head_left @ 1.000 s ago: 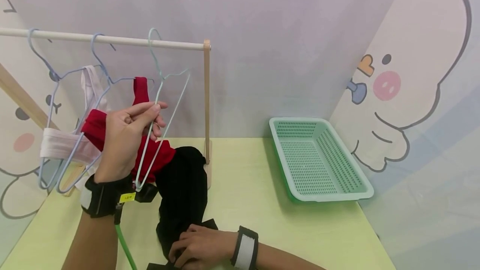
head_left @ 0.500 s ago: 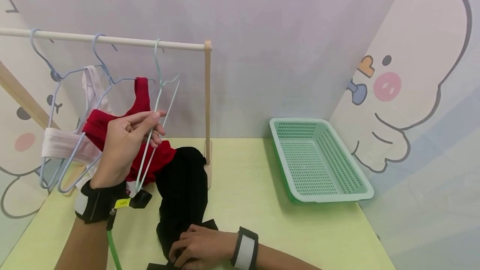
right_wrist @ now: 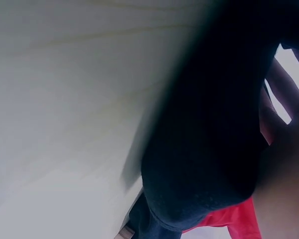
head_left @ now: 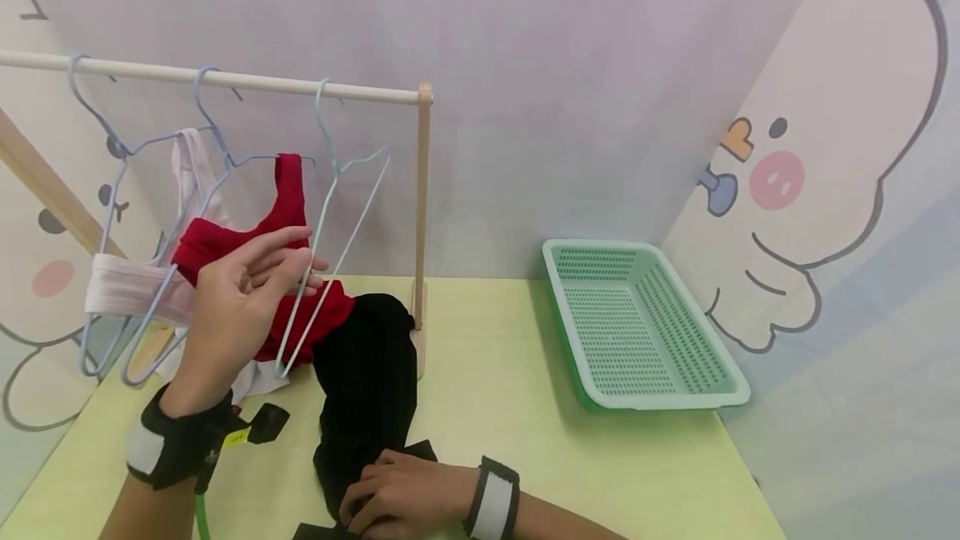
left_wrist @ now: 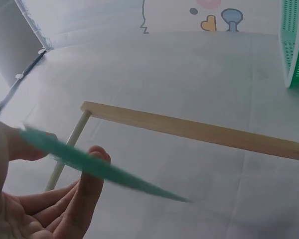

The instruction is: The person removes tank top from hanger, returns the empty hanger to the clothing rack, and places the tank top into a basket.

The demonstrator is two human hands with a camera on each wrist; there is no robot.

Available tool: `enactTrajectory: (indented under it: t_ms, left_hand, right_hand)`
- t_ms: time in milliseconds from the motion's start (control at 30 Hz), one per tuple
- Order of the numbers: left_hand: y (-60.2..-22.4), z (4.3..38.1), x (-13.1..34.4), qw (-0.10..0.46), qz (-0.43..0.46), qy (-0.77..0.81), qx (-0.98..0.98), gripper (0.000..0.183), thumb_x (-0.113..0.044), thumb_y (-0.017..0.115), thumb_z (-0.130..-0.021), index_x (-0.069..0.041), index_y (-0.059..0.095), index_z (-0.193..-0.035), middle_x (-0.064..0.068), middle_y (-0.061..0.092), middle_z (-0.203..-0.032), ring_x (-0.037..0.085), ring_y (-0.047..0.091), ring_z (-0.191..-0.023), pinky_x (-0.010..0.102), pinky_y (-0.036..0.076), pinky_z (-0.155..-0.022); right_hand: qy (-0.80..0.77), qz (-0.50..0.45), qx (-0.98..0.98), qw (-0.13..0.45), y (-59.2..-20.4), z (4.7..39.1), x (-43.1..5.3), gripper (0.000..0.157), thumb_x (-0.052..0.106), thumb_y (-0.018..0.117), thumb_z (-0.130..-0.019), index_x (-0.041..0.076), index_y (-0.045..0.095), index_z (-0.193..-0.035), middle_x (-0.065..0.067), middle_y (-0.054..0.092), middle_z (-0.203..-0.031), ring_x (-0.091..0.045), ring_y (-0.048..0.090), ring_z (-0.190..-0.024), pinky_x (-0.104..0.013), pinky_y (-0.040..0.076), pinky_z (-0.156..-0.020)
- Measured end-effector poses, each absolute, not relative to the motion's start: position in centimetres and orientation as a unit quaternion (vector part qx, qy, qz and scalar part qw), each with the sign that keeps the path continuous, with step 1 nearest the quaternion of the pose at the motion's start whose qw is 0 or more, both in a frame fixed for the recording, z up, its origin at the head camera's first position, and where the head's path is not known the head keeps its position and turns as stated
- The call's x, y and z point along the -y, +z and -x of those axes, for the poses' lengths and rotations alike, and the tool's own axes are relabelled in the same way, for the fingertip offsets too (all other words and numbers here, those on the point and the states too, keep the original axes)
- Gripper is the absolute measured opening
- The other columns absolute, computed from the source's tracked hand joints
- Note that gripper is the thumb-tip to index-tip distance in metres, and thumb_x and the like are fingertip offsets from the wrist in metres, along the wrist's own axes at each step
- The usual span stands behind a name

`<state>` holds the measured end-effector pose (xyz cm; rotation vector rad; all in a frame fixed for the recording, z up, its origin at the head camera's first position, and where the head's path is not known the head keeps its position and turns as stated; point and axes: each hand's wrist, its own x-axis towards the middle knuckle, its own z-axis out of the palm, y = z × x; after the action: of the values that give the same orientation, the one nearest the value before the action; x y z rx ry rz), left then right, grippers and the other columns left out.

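A mint-green hanger (head_left: 335,169) hangs by its hook from the white rail (head_left: 270,82), with no garment on it. My left hand (head_left: 232,298) is at its lower half, fingers extended and thumb apart. In the left wrist view, the hanger (left_wrist: 129,179) passes between my thumb and fingers, blurred. On the table, my right hand (head_left: 405,494) rests over the near end of a black garment (head_left: 367,382), fingers bent against the cloth. The right wrist view has the black cloth (right_wrist: 199,149) close up, the spread fingers partly behind it.
A red garment (head_left: 288,198) and a white garment (head_left: 127,286) hang on blue hangers at left. The rail's wooden post (head_left: 423,207) stands right of the mint hanger. A green perforated basket (head_left: 667,401) sits on the table (head_left: 487,357) at right.
The mint hanger's hook has come down onto the rail and its frame has swung. My left hand has drawn back left and down, fingers loosening. My right hand has stayed put.
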<state>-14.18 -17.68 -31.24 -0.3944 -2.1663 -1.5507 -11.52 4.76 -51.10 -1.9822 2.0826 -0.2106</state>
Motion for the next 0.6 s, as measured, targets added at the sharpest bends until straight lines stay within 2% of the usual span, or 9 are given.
enactTrajectory:
  t_ms: [133,233,400,500,600]
  left_hand:
    - [-32.2,13.3,18.0,0.254,0.113,-0.525,0.804,0.037,-0.021,0.062,-0.099,-0.013,0.060,-0.136,0.004,0.069,-0.111,0.006,0.068,-0.094,0.020,0.047,-0.087]
    - [-33.2,12.5,18.1,0.300,0.092,-0.490,0.814,0.039,-0.019,0.066,-0.097,-0.014,0.061,-0.135,0.000,0.067,-0.115,-0.001,0.064,-0.098,0.017,0.045,-0.088]
    - [-34.6,11.1,17.8,0.394,0.114,-0.466,0.784,0.046,-0.005,0.068,-0.092,-0.004,0.058,-0.136,0.007,0.065,-0.120,0.005,0.062,-0.106,0.021,0.045,-0.092]
    - [-35.1,10.0,17.5,0.469,0.144,-0.467,0.735,0.038,-0.002,0.067,-0.089,0.010,0.059,-0.124,0.015,0.066,-0.109,0.009,0.061,-0.103,0.023,0.045,-0.093]
    - [-36.2,9.1,17.4,0.534,0.195,-0.467,0.677,0.026,-0.004,0.067,-0.086,0.018,0.059,-0.098,0.015,0.063,-0.087,0.008,0.059,-0.088,0.020,0.045,-0.086]
  right_hand:
    - [-0.074,0.685,-0.715,0.120,-51.1,11.5,-4.8,0.024,0.032,0.054,-0.103,0.031,0.072,-0.119,0.020,0.053,-0.128,0.009,0.040,-0.108,-0.008,0.019,-0.095]
    - [-0.075,0.685,-0.715,0.119,-51.1,11.5,-4.8,0.024,0.032,0.055,-0.103,0.030,0.072,-0.119,0.019,0.053,-0.128,0.009,0.040,-0.108,-0.007,0.020,-0.094]
    - [-0.079,0.684,-0.717,0.111,-50.8,11.7,-4.7,0.025,0.030,0.055,-0.103,0.026,0.072,-0.120,0.019,0.055,-0.128,0.008,0.043,-0.109,-0.007,0.023,-0.093]
    - [-0.090,0.679,-0.722,0.098,-50.6,11.8,-4.7,0.024,0.028,0.055,-0.103,0.023,0.071,-0.120,0.017,0.056,-0.128,0.008,0.044,-0.109,-0.006,0.024,-0.092]
    - [-0.113,0.666,-0.732,0.083,-50.4,11.9,-4.9,0.024,0.025,0.055,-0.102,0.020,0.071,-0.119,0.016,0.057,-0.125,0.009,0.044,-0.106,-0.006,0.026,-0.093]
